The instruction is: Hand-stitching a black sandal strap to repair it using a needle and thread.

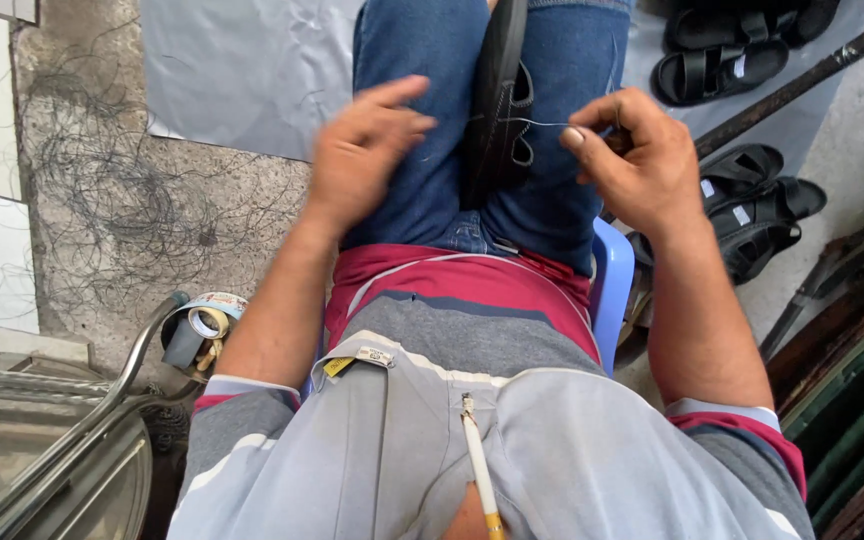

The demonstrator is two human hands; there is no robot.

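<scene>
While clamped upright between the knees for steadiness, sandal (497, 100) taking stitches: right hand (642, 160) fingers pinching thread (537, 123) taut; left hand (362, 150) hovering beside, fingers loosely curled, empty.

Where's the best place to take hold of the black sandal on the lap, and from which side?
Probably the black sandal by its upper sole edge, from the left hand side. It stands on edge between the thighs, and the right hand is busy pulling the thread taut from its straps.
</scene>
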